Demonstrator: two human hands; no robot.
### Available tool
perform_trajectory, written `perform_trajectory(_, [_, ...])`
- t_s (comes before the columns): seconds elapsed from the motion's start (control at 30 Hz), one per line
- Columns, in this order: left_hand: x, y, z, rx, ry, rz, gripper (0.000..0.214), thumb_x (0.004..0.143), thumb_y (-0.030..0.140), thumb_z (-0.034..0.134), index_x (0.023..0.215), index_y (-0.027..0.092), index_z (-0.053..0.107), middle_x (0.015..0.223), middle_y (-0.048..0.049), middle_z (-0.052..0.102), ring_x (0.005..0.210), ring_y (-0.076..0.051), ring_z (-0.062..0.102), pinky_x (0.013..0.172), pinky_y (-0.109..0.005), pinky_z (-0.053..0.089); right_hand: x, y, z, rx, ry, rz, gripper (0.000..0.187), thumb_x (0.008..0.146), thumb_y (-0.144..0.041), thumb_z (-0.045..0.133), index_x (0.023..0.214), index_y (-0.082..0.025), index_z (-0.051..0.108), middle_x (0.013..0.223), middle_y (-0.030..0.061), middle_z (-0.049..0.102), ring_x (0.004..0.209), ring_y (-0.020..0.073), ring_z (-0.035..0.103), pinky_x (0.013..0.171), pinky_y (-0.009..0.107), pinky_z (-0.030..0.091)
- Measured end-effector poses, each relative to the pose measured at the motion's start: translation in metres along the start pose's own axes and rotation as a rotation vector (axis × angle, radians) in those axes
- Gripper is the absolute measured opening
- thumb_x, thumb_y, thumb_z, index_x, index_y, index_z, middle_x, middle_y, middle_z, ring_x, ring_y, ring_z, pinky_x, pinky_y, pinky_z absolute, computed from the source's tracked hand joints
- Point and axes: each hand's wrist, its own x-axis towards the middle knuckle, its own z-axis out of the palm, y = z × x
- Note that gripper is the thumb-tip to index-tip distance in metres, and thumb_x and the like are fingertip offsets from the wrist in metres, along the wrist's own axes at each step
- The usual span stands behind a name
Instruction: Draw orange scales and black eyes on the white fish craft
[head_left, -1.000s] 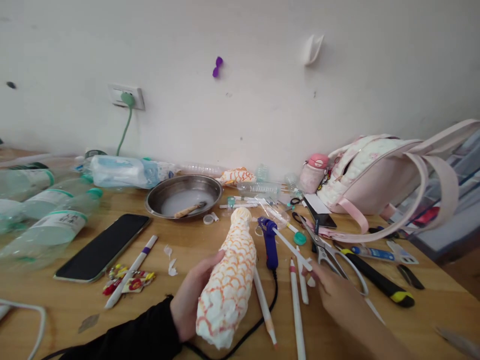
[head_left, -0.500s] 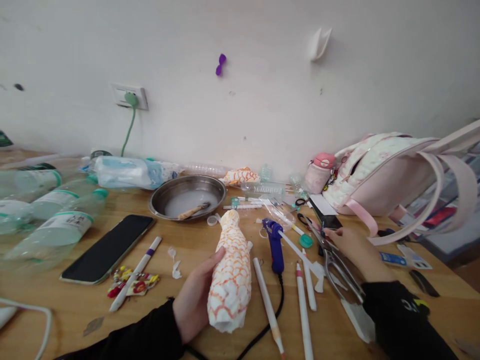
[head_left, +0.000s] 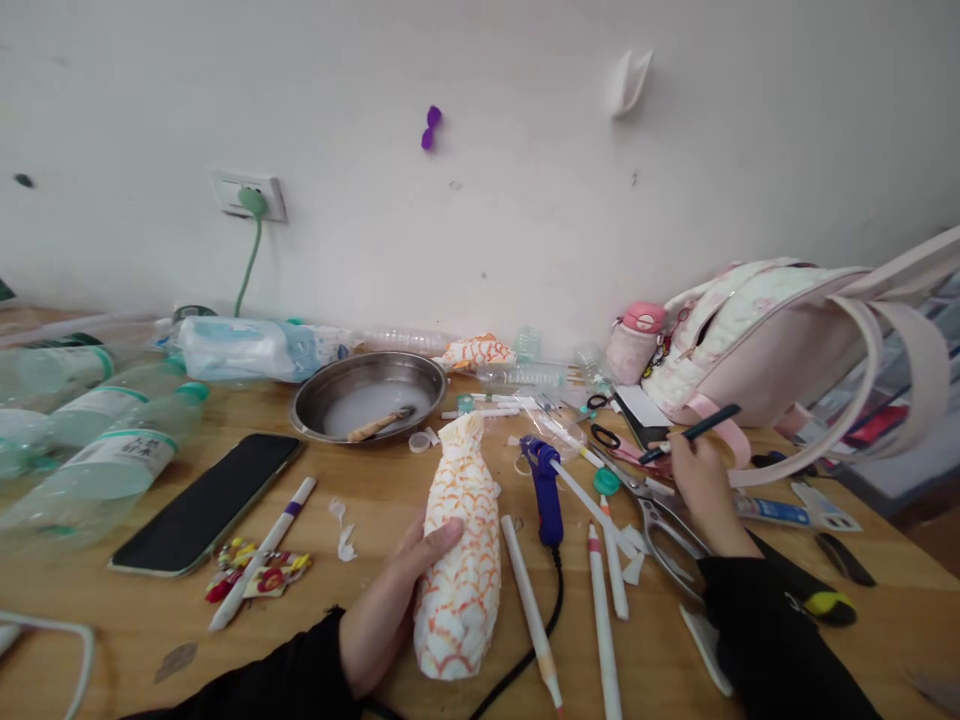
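Behind the wooden bench (head_left: 382,485) rises a plain, pale wall (head_left: 525,210). At left, a clear plastic bottle with a green cap (head_left: 124,455) wears a white label whose dark characters I can't read; other bottles beyond it run out of view. Print on the slim blue tube (head_left: 778,511) is too small to make out. My left grip (head_left: 401,590) is closed around a white, bottle-shaped body with orange scales (head_left: 466,570), near the middle; my fingers behind it are hidden. My right grip (head_left: 705,485) clasps a dark, slender pen-shaped stick (head_left: 714,420) near large silver scissors (head_left: 652,513), partly covered.
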Motion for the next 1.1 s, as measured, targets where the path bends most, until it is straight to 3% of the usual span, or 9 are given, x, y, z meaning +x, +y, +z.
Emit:
perform_trajectory(0.1, [0.001, -0.001, -0.001, -0.001, 0.008, -0.029, 0.068, 0.082, 0.040, 0.058, 0.139, 0.019, 0.028, 0.126, -0.0099, 0.063, 0.104, -0.024, 0.064, 0.078, -0.031, 0.052, -0.001, -0.003, 0.000, 0.392, -0.011, -0.024, 0.024, 0.094, -0.029, 0.055, 0.113, -0.015, 0.057, 0.108, 0.0060, 0.063, 0.086, 0.0184, 0.065, 0.072, 0.036, 0.056])
perform_trajectory(0.2, [0.001, -0.001, -0.001, 0.007, 0.013, -0.040, 0.066, 0.082, 0.041, 0.058, 0.138, 0.018, 0.031, 0.125, -0.0091, 0.064, 0.087, -0.022, 0.069, 0.075, -0.032, 0.052, -0.003, -0.002, 0.001, 0.706, -0.125, -0.020, 0.016, 0.094, -0.027, 0.055, 0.102, -0.013, 0.060, 0.091, 0.0019, 0.064, 0.069, 0.0125, 0.064, 0.059, 0.027, 0.055])
perform_trajectory(0.3, [0.000, 0.000, 0.000, 0.000, 0.011, -0.060, 0.069, 0.082, 0.041, 0.058, 0.139, 0.018, 0.029, 0.124, -0.0089, 0.064, 0.073, -0.020, 0.070, 0.070, -0.032, 0.052, -0.005, 0.001, 0.001, 0.926, -0.259, 0.003, 0.014, 0.094, -0.023, 0.055, 0.087, -0.012, 0.060, 0.070, -0.0047, 0.059, 0.047, 0.0051, 0.053, 0.041, 0.017, 0.045])
perform_trajectory(0.43, [0.000, 0.001, 0.001, -0.003, 0.020, -0.082, 0.069, 0.082, 0.041, 0.058, 0.140, 0.018, 0.029, 0.119, -0.0092, 0.067, 0.070, -0.021, 0.071, 0.068, -0.032, 0.052, -0.002, 0.009, 0.001, 1.120, -0.382, 0.046, 0.016, 0.094, -0.021, 0.055, 0.082, -0.012, 0.058, 0.061, -0.0082, 0.053, 0.037, 0.0016, 0.042, 0.032, 0.012, 0.035])
perform_trajectory(0.6, [-0.001, 0.001, 0.000, -0.026, 0.005, -0.073, 0.066, 0.083, 0.040, 0.057, 0.140, 0.021, 0.029, 0.120, -0.0068, 0.067, 0.072, -0.020, 0.071, 0.074, -0.031, 0.053, 0.006, 0.018, 0.002, 1.229, -0.475, 0.130, 0.014, 0.095, -0.022, 0.055, 0.086, -0.012, 0.059, 0.062, -0.0079, 0.054, 0.036, 0.0014, 0.043, 0.031, 0.012, 0.035])
perform_trajectory(0.7, [-0.001, 0.002, 0.001, -0.021, 0.012, -0.087, 0.068, 0.082, 0.041, 0.058, 0.140, 0.018, 0.030, 0.110, -0.0075, 0.072, 0.070, -0.021, 0.071, 0.073, -0.032, 0.053, 0.007, 0.021, 0.003, 1.255, -0.485, 0.167, 0.015, 0.095, -0.022, 0.054, 0.086, -0.012, 0.059, 0.061, -0.0081, 0.054, 0.036, 0.0011, 0.042, 0.030, 0.011, 0.034])
perform_trajectory(0.9, [-0.002, 0.005, 0.005, -0.039, 0.046, -0.108, 0.063, 0.082, 0.039, 0.058, 0.136, 0.012, 0.037, 0.094, -0.0073, 0.076, 0.064, -0.020, 0.070, 0.070, -0.031, 0.054, -0.006, 0.008, 0.004, 1.266, -0.504, 0.219, 0.025, 0.097, -0.031, 0.050, 0.082, -0.012, 0.058, 0.054, -0.0102, 0.048, 0.030, 0.0003, 0.034, 0.027, 0.012, 0.027])
perform_trajectory(1.1, [0.000, 0.006, 0.005, -0.067, 0.053, -0.145, 0.059, 0.082, 0.040, 0.058, 0.131, 0.010, 0.042, 0.096, -0.0091, 0.076, 0.066, -0.021, 0.071, 0.072, -0.031, 0.055, -0.026, -0.008, 0.007, 1.280, -0.563, 0.251, 0.020, 0.095, -0.021, 0.053, 0.078, -0.012, 0.057, 0.069, -0.0041, 0.059, 0.049, 0.0052, 0.056, 0.041, 0.015, 0.047])
